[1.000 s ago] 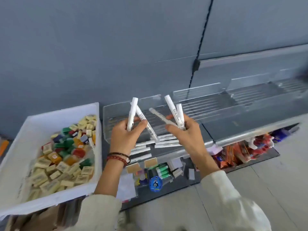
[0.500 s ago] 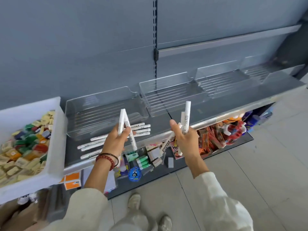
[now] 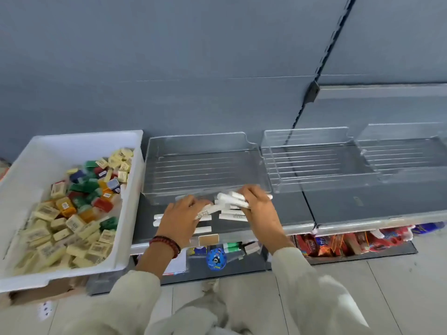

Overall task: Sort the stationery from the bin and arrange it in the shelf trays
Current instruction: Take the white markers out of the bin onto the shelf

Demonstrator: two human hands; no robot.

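Note:
Several white marker pens (image 3: 232, 216) lie on the grey shelf (image 3: 338, 204) in front of a clear tray (image 3: 205, 165). My left hand (image 3: 181, 220) is low over the pens on the left and holds a white pen (image 3: 209, 210) under its fingers. My right hand (image 3: 257, 204) grips a bundle of white pens (image 3: 231, 198) just at the tray's front edge. The white bin (image 3: 21, 180) at the left holds many yellow, green, red and orange erasers (image 3: 72, 213).
Two more clear trays (image 3: 314, 160) (image 3: 406, 151) stand on the shelf to the right. Below the shelf lie packets (image 3: 350, 243), green markers (image 3: 232, 246) and a blue round item (image 3: 216, 259). A grey back wall rises behind the trays.
Both hands came down from holding the pens upright to the shelf, bringing the pens level among those lying in front of the left tray. The view swung back to the left.

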